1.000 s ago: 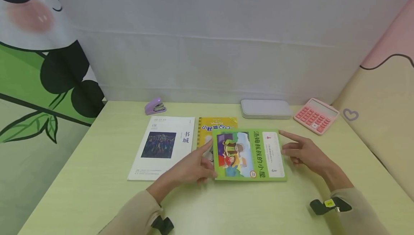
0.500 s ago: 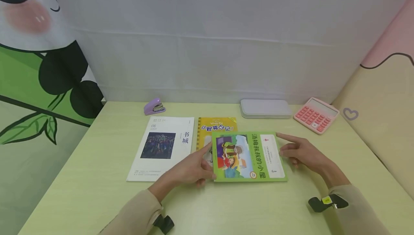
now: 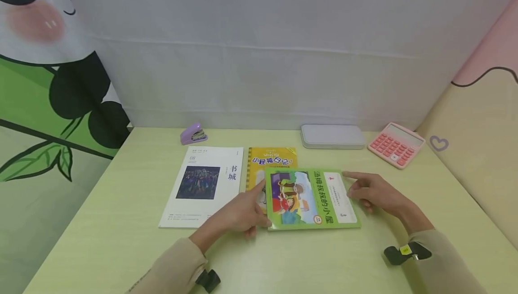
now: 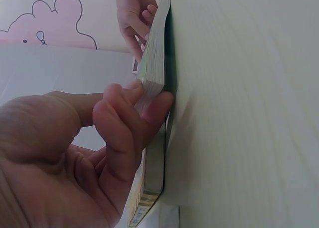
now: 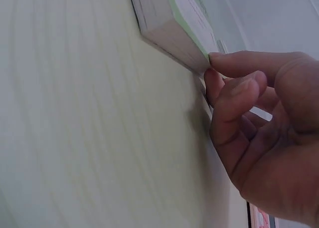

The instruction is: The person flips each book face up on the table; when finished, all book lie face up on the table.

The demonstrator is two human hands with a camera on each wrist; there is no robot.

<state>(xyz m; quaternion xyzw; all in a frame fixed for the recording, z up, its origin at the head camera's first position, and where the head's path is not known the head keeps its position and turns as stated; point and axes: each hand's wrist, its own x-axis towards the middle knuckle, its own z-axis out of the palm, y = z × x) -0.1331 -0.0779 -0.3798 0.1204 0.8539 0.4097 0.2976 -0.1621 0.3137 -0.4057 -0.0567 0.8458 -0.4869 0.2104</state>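
Note:
A green picture book [image 3: 307, 199], its cover turned sideways, partly overlaps a yellow book [image 3: 275, 153] in the head view. At its left end my left hand [image 3: 238, 213] pinches the near corner; in the left wrist view the thumb is on the cover side and a fingertip [image 4: 159, 106] is on the other side. My right hand [image 3: 380, 193] pinches the far right corner, with the thumb [image 5: 239, 63] against the cover edge and a finger behind. Left of these lies a white magazine [image 3: 202, 157], partly covered by my left hand. How far the green book stands off the table, I cannot tell.
Along the back of the pale table [image 3: 315, 262] sit a purple stapler [image 3: 193, 133], a flat white case [image 3: 333, 136] and a pink calculator [image 3: 396, 144]. A grey-white cloth [image 3: 263, 60] hangs behind, and printed panels flank the table.
In the head view, the green book's far edge has come slightly nearer to me, uncovering more of the yellow book. My right hand has shifted left and slightly nearer with it.

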